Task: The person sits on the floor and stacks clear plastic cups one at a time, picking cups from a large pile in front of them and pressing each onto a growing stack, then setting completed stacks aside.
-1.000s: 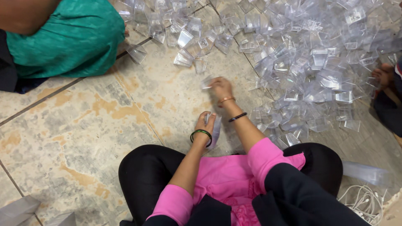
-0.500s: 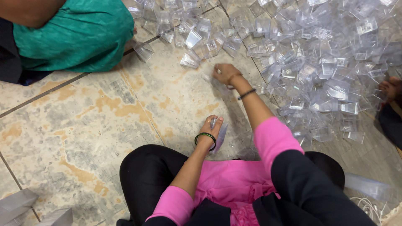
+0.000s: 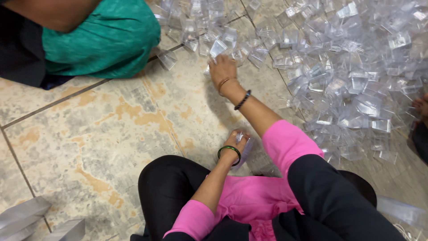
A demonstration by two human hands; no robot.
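Note:
I sit on a tiled floor (image 3: 98, 134) in pink sleeves and black trousers. My right hand (image 3: 221, 68) stretches forward, fingers spread over a small clear plastic box (image 3: 217, 47) at the near edge of a large pile of clear plastic boxes (image 3: 339, 67). Whether it grips the box I cannot see. My left hand (image 3: 236, 142), with a green bangle at the wrist, stays close to my knee and is closed around a short stack of clear plastic boxes (image 3: 244, 149) resting on the floor.
A person in a green top (image 3: 98, 40) sits at the upper left, close to the pile. Another person's hand (image 3: 420, 107) shows at the right edge. Long clear plastic pieces (image 3: 31, 218) lie at the lower left, and one more (image 3: 401, 212) at the lower right.
My right hand has reached farther forward and left along the pile's edge onto a loose box. My left hand has stayed by my knee with its stack.

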